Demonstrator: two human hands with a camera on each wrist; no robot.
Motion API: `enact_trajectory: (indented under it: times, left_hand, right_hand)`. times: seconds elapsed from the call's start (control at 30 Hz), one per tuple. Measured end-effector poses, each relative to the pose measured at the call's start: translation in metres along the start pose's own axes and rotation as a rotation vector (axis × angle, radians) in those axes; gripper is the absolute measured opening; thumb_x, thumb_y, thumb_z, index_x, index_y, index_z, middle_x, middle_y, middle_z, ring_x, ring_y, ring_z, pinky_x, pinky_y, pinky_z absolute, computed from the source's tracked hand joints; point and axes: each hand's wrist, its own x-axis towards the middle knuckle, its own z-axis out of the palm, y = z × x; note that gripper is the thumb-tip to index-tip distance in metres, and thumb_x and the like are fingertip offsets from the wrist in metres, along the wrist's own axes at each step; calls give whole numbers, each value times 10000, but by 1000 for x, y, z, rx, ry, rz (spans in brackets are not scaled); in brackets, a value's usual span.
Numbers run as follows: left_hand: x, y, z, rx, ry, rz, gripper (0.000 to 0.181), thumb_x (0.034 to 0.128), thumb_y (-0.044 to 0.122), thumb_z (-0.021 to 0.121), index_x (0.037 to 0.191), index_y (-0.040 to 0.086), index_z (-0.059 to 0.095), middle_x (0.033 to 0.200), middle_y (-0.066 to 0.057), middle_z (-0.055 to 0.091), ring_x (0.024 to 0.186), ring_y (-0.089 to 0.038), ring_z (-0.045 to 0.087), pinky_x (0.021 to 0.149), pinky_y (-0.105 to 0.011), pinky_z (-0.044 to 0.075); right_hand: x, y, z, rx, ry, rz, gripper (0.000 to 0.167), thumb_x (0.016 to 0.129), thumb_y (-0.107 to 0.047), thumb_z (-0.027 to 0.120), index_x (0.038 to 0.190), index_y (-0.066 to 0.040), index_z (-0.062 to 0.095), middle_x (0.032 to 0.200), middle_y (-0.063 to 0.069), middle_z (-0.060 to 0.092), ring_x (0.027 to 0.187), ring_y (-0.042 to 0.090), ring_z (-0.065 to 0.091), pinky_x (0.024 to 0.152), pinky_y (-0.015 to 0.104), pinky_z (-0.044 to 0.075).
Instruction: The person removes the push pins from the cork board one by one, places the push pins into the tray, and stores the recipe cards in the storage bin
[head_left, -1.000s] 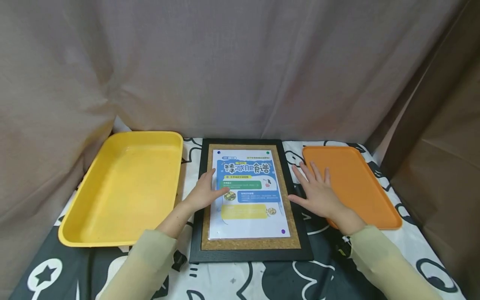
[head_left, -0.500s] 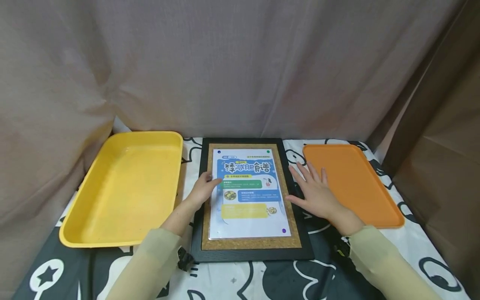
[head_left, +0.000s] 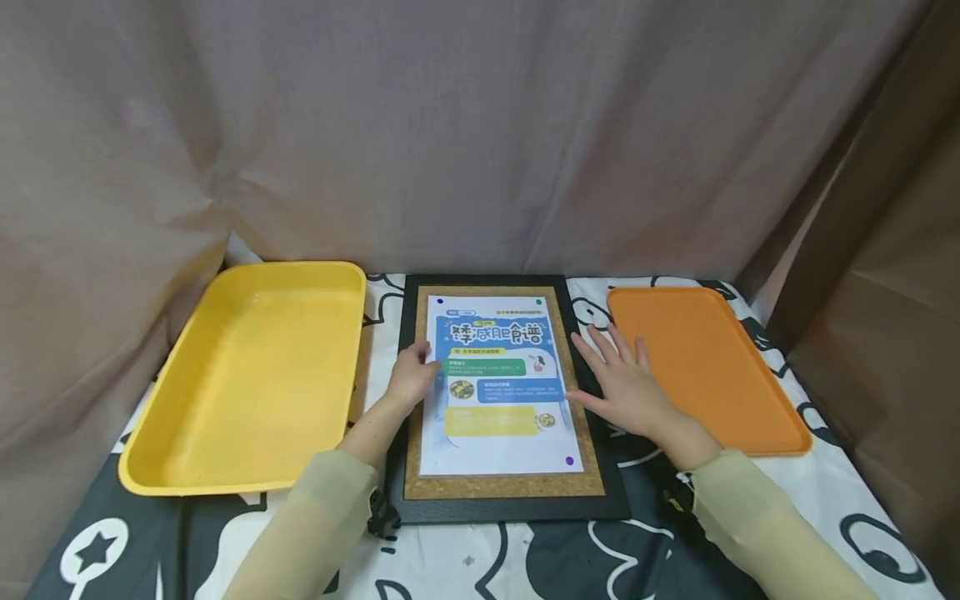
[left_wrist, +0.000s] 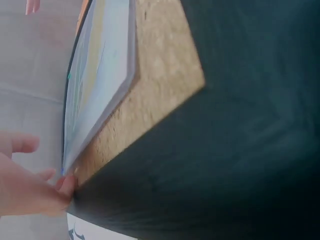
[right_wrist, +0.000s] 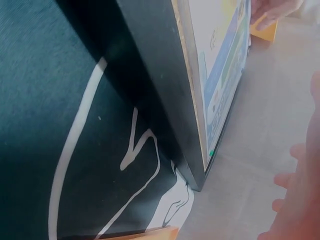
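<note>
A printed sheet (head_left: 495,454) with blue, green and yellow blocks lies on a cork board (head_left: 502,487) in a black frame (head_left: 510,509). Small coloured dots, perhaps pushpins, mark three of its corners. My left hand (head_left: 412,375) is at the sheet's left side; in the left wrist view, its fingers (left_wrist: 66,186) touch the board near the frame's inner edge, with the thumb apart from them. Over the frame's right edge, my right hand (head_left: 626,392) spreads its fingers and holds nothing. The right wrist view shows it apart from the board.
To the left stands a deep yellow tray (head_left: 247,375). A flat orange tray (head_left: 720,375) lies to the right, partly behind my right hand. A black-and-white patterned cloth (head_left: 457,567) covers the table. A grey curtain (head_left: 480,133) hangs behind.
My left hand has shifted slightly right, and its outstretched thumb and fingers have drawn in at the sheet's left edge. The right hand has drifted a little left, still spread.
</note>
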Motion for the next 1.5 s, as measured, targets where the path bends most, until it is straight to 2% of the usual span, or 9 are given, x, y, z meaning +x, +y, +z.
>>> enact_trajectory:
  times: [0.2, 0.37, 0.53, 0.63, 0.7, 0.8, 0.9, 1.27, 1.5]
  left_hand:
    - [0, -9, -3, 25, 71, 25, 491, 866, -1, 492, 1348, -51, 422, 1286, -211, 516, 1178, -313, 507, 982, -396, 460]
    - [-2, -17, -9, 109, 63, 70, 434, 840, -26, 549, 1273, -43, 527, 1126, -182, 605, 994, -256, 585, 803, -313, 535]
    - [-3, -19, -12, 135, 34, 76, 427, 829, -21, 585, 1254, -24, 553, 1039, -158, 622, 858, -220, 613, 685, -253, 545]
    - [-1, -18, -14, 125, 27, 76, 430, 830, -12, 592, 1259, -18, 553, 1040, -158, 620, 849, -217, 620, 689, -254, 553]
    - [1, -17, -16, 115, 26, 71, 431, 837, -5, 596, 1266, -7, 551, 1046, -155, 619, 860, -222, 621, 704, -261, 557]
    - [2, -16, -17, 101, 20, 62, 435, 847, 4, 597, 1279, 7, 544, 1058, -151, 614, 883, -223, 618, 724, -264, 559]
    - [3, -15, -18, 93, 16, 52, 439, 849, 2, 596, 1285, 14, 541, 1063, -147, 611, 892, -222, 616, 728, -260, 559]
    - [0, -17, -16, 89, 3, 26, 450, 854, -2, 593, 1300, 28, 536, 1068, -139, 606, 908, -211, 605, 739, -257, 557]
    - [-2, -20, -12, 84, -4, 30, 456, 857, -3, 588, 1308, 26, 529, 1059, -136, 608, 912, -208, 607, 744, -261, 559]
  right_hand:
    - [-1, 0, 0, 18, -14, 5, 827, 842, -517, 588, 1476, -103, 254, 1525, 204, 195, 1400, 446, 71, 1065, 695, 3]
    - [-2, 1, 1, 10, -22, 7, 812, 840, -495, 604, 1462, -83, 283, 1514, 209, 222, 1393, 443, 97, 1065, 693, 24]
    - [-4, -3, 0, 95, -41, 14, 686, 823, -419, 669, 1349, -33, 458, 1389, 202, 431, 1284, 386, 359, 1054, 604, 277]
    - [-5, -8, -2, 248, -108, 10, 533, 824, -321, 696, 1244, -19, 565, 1193, 157, 587, 1087, 316, 522, 917, 481, 468]
    - [-5, -10, -1, 352, -174, -8, 449, 824, -251, 702, 1189, -8, 604, 1036, 111, 630, 943, 256, 554, 788, 361, 518]
    - [-8, -12, 2, 448, -280, -42, 348, 807, -186, 717, 1102, -16, 646, 842, 21, 601, 788, 158, 518, 654, 231, 463]
    - [-14, -12, 8, 470, -357, -73, 260, 789, -182, 733, 1005, -49, 674, 745, -50, 557, 697, 74, 491, 588, 171, 430]
    - [-23, -22, 17, 402, -462, -86, 28, 806, -136, 703, 802, -116, 684, 642, -75, 498, 607, 45, 456, 533, 168, 393]
    - [-19, -26, 17, 376, -558, -103, 103, 822, -104, 682, 734, -133, 637, 585, -76, 442, 581, 44, 439, 534, 167, 360]
